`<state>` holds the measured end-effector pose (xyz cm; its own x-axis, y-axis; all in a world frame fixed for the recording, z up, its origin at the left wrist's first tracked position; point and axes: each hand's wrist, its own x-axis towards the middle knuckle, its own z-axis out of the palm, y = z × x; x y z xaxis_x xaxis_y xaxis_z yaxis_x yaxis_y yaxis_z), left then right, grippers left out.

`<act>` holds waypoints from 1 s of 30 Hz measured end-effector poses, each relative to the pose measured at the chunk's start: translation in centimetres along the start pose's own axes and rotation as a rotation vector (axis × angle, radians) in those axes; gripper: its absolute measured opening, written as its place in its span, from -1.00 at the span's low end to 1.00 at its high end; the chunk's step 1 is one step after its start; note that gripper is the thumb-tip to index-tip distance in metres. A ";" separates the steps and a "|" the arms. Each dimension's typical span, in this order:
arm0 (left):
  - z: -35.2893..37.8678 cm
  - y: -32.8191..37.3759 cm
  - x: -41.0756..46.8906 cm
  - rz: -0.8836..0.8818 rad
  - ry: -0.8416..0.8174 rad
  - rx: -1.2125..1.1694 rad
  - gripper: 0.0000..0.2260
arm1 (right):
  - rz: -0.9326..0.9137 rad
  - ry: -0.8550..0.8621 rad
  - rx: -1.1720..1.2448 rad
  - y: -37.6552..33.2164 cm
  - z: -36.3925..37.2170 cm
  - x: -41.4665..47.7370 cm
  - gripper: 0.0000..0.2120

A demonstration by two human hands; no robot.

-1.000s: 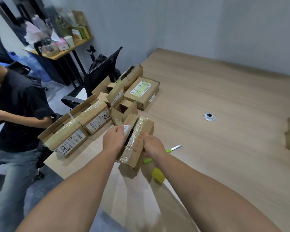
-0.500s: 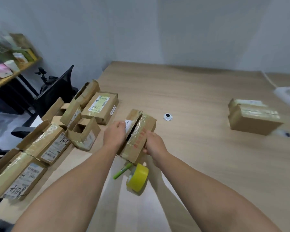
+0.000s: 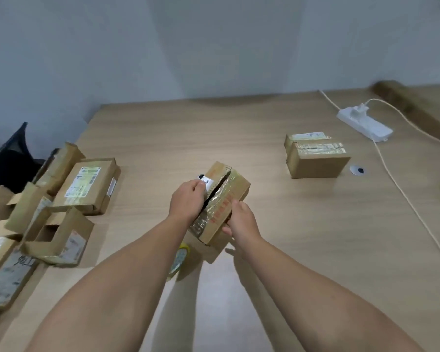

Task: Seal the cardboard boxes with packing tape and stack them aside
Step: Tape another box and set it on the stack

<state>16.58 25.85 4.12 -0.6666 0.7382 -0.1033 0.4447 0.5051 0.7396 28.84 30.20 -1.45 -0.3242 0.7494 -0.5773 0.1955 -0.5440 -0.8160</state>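
A small cardboard box (image 3: 229, 196) with old shiny tape and red print is held above the wooden table (image 3: 290, 250), its top flaps slightly apart along a dark slit. My left hand (image 3: 188, 199) grips the box's left flap and side. My right hand (image 3: 241, 219) grips its near right corner. A yellow roll of packing tape (image 3: 179, 259) stands on the table just below the box, partly hidden by my left forearm. A taped box (image 3: 315, 158) sits apart at the right.
Several cardboard boxes (image 3: 87, 186), some open, crowd the table's left side. A white power strip (image 3: 365, 127) and its cable (image 3: 404, 194) run along the right. A round cable hole (image 3: 357, 170) lies by the taped box. A dark chair (image 3: 8, 158) stands at far left.
My view has swung right: the other person and the shelf have left the frame, and the power strip has appeared. Both hands have kept hold of the box and carried it slightly right.
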 end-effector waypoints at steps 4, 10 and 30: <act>2.5 0.8 0.3 0.004 -0.101 0.025 -0.70 | 0.111 0.031 -0.001 1.0 -2.1 -0.4 -0.60; 4.9 1.1 0.3 0.029 -0.266 0.132 -0.78 | 0.225 0.121 0.031 3.8 -3.7 -0.9 -0.64; 10.1 -0.9 -2.3 0.152 -0.532 0.282 -0.69 | 0.322 0.218 -0.050 9.0 -9.6 -2.4 -0.79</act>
<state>23.74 28.16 -3.03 -0.2264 0.8963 -0.3814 0.7007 0.4218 0.5753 40.24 27.13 -7.72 -0.0356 0.6089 -0.7924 0.3019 -0.7493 -0.5894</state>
